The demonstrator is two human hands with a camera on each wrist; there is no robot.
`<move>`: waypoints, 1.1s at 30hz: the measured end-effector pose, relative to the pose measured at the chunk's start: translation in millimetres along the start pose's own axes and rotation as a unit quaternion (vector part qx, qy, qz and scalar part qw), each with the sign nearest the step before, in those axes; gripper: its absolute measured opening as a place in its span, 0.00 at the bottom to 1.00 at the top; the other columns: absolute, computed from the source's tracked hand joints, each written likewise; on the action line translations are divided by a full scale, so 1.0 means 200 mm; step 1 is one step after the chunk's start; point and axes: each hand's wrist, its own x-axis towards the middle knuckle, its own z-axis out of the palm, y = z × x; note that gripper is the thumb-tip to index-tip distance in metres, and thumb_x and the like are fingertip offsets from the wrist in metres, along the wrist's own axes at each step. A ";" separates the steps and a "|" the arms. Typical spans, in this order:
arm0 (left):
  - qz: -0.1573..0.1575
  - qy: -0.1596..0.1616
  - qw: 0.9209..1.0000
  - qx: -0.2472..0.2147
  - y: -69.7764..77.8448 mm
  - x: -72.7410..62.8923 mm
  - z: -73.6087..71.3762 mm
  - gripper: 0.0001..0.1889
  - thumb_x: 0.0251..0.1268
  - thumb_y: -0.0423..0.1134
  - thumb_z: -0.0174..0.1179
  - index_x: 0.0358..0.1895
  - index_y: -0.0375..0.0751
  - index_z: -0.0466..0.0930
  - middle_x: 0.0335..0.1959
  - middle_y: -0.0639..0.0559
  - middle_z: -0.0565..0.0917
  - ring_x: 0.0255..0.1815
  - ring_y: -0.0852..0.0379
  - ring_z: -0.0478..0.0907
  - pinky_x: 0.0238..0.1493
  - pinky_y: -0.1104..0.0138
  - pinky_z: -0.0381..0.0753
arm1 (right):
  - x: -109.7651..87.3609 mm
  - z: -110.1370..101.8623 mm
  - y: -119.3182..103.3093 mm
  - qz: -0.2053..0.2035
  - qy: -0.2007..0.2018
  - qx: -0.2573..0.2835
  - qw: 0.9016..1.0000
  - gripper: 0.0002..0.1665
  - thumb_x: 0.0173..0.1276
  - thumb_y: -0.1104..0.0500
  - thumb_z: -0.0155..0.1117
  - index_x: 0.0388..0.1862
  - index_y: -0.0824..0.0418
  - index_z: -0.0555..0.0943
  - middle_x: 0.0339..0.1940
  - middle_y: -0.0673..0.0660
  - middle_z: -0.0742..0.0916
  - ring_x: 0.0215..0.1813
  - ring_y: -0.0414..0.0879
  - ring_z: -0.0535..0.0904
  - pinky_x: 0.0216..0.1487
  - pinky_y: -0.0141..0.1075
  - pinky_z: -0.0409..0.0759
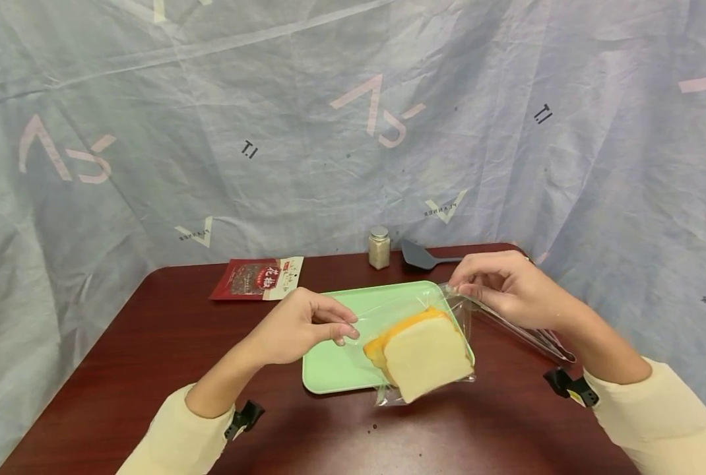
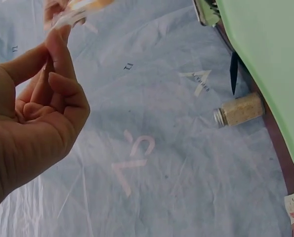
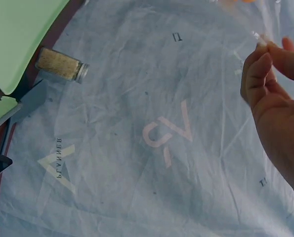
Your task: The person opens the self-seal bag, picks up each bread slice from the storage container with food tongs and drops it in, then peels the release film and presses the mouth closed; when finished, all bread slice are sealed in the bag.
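Note:
A clear plastic bag [image 1: 461, 316] hangs between my two hands with a sandwich [image 1: 429, 356] inside. White bread faces me, and an orange-yellow layer shows along its upper left side. My left hand [image 1: 299, 326] pinches the bag's left upper corner between thumb and fingertips. At the opposite corner my right hand [image 1: 510, 290] pinches the film the same way. The bag tilts, its lower right end overlapping the near edge of a light green tray [image 1: 332, 376]. In the left wrist view, the left hand [image 2: 45, 98] has its other fingers curled toward the palm.
Behind the tray stand a glass jar [image 1: 379, 251] with a metal lid and a grey spatula [image 1: 419, 256]. A red pouch [image 1: 252, 280] lies at the back left. Metal tongs [image 1: 531, 335] lie right of the tray on the dark red table [image 1: 169, 369]. Printed cloth [image 1: 305, 119] hangs behind.

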 end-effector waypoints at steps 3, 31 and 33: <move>0.009 -0.002 1.000 -0.024 0.00 -0.02 -0.02 0.10 0.68 0.30 0.62 0.50 0.37 0.83 0.35 0.49 0.90 0.33 0.52 0.85 0.36 0.64 0.81 | 0.00 0.01 0.02 -0.048 -0.034 -0.019 0.998 0.32 0.54 0.89 0.56 0.46 0.60 0.85 0.40 0.54 0.85 0.40 0.41 0.80 0.37 0.31 0.77; 0.132 0.228 0.962 0.072 0.08 0.03 0.07 0.07 0.57 0.32 0.72 0.37 0.43 0.84 0.27 0.58 0.87 0.29 0.64 0.84 0.22 0.70 0.73 | 0.00 -0.01 0.07 -0.031 -0.027 -0.019 0.999 0.30 0.53 0.88 0.59 0.40 0.56 0.84 0.41 0.54 0.86 0.44 0.44 0.81 0.44 0.29 0.77; 0.140 0.233 0.958 0.089 0.07 0.02 0.06 0.08 0.57 0.31 0.72 0.37 0.43 0.84 0.27 0.58 0.87 0.28 0.66 0.84 0.21 0.70 0.68 | 0.00 -0.02 0.06 -0.036 -0.029 -0.017 0.999 0.31 0.52 0.89 0.59 0.41 0.57 0.86 0.41 0.54 0.87 0.44 0.43 0.82 0.44 0.28 0.78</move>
